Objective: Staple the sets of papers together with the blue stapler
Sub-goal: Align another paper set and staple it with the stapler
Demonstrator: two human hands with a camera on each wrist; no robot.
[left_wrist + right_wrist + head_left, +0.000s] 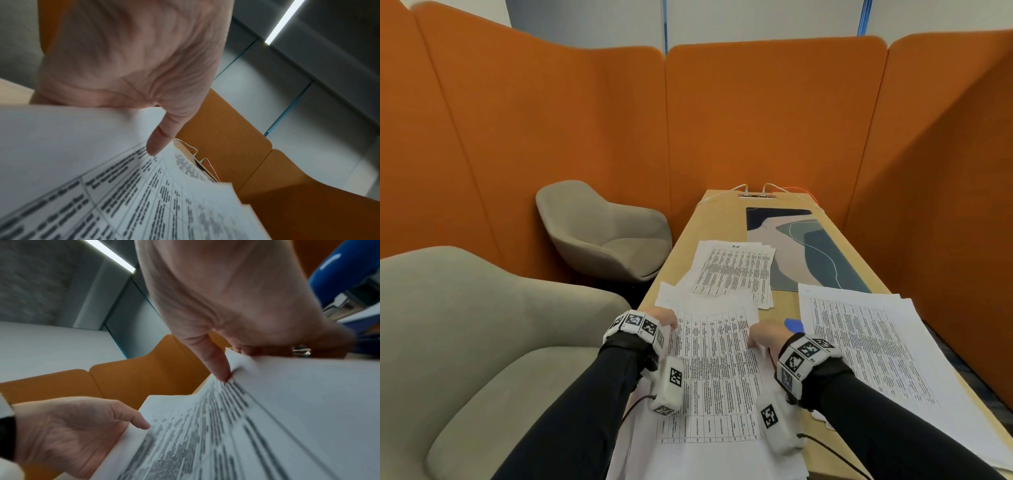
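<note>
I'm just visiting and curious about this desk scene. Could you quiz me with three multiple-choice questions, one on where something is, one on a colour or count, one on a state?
1. Where is the glossy blue stapler?
A. just beyond the right hand
B. on the grey chair
C. in the left hand

2. What colour are the padded booth walls?
A. green
B. orange
C. white

3. What are both hands doing?
A. resting idle
B. pressing the stapler
C. holding the nearest printed paper set by its side edges

Answers:
1 A, blue shows beside the right hand.
2 B, orange panels surround the wooden table.
3 C, thumbs lie on top, one at each edge.
</note>
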